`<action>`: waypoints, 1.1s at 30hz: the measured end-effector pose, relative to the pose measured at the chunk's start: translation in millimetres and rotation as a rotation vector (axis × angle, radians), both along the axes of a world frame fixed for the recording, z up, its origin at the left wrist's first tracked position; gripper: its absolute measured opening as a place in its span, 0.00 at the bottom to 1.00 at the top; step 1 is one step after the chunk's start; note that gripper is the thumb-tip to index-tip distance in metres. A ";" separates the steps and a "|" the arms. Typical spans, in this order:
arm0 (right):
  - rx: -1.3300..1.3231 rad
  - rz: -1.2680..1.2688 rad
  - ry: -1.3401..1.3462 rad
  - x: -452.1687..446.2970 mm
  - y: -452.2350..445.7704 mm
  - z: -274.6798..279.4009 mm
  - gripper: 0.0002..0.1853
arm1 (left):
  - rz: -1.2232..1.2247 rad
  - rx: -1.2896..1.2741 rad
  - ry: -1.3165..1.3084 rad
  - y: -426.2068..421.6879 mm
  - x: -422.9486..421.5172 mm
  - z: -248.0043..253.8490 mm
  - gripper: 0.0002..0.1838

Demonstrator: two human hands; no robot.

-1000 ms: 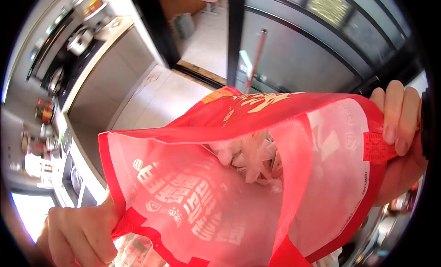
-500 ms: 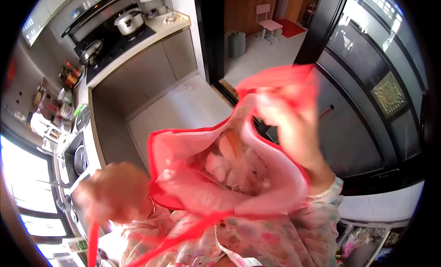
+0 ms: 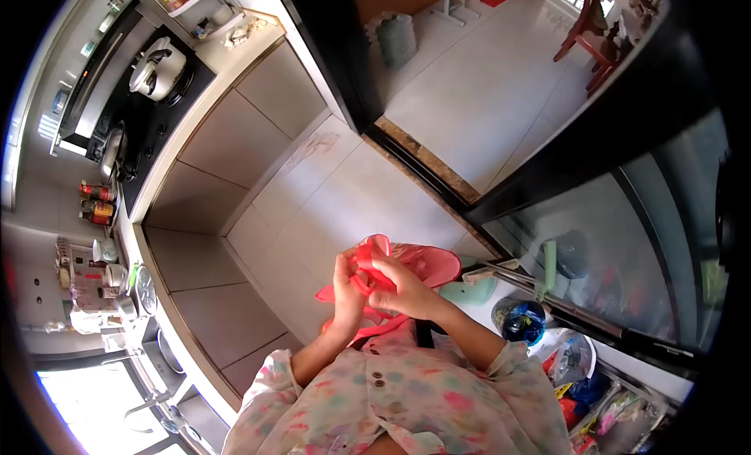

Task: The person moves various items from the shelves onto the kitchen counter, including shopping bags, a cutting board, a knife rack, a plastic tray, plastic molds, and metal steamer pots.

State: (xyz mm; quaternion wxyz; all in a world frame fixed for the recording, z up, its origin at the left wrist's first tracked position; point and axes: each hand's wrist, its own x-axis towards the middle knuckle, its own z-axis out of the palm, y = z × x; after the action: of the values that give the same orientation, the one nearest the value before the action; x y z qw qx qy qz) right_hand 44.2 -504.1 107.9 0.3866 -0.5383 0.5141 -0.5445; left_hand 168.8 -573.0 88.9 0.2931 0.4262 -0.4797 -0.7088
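A red bag [image 3: 434, 266] with a paler lining hangs low in front of my body, its mouth partly gathered. My left hand [image 3: 349, 292] and my right hand [image 3: 405, 289] meet above it. Both are closed on the bag's red straps, which loop up between the fingers. Part of the bag is hidden behind my hands and forearms, and its contents cannot be made out now.
To the left runs a counter [image 3: 188, 118] with a pressure cooker [image 3: 159, 70] on the stove. A dark door frame [image 3: 422, 169] stands ahead. At the right are a bin [image 3: 519, 320] with a blue liner and a glass door [image 3: 594, 244].
The bag, held wide and high with its contents showing, has dropped lower. My hands, far apart before, have come together on its straps. The view has turned rightward and down.
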 end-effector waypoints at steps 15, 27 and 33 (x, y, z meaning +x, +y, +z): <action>0.004 -0.441 0.248 -142.1 -156.6 -9.5 0.12 | 0.030 0.043 -0.336 -268.3 -116.5 -57.5 0.09; -0.442 0.182 -0.202 -133.6 -257.2 114.4 0.26 | 0.232 -0.029 -0.421 -512.1 -154.1 -213.7 0.14; -0.434 0.086 -0.433 -139.9 -375.3 74.5 0.27 | 0.118 0.173 -0.539 -640.9 -140.5 -307.6 0.15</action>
State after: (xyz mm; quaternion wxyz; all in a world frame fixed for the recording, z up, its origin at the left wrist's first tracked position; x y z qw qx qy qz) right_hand -95.8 -879.4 182.4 0.3858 -0.5009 0.2684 -0.7268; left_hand 28.3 -1213.9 -218.6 0.1583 0.6496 -0.4523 -0.5902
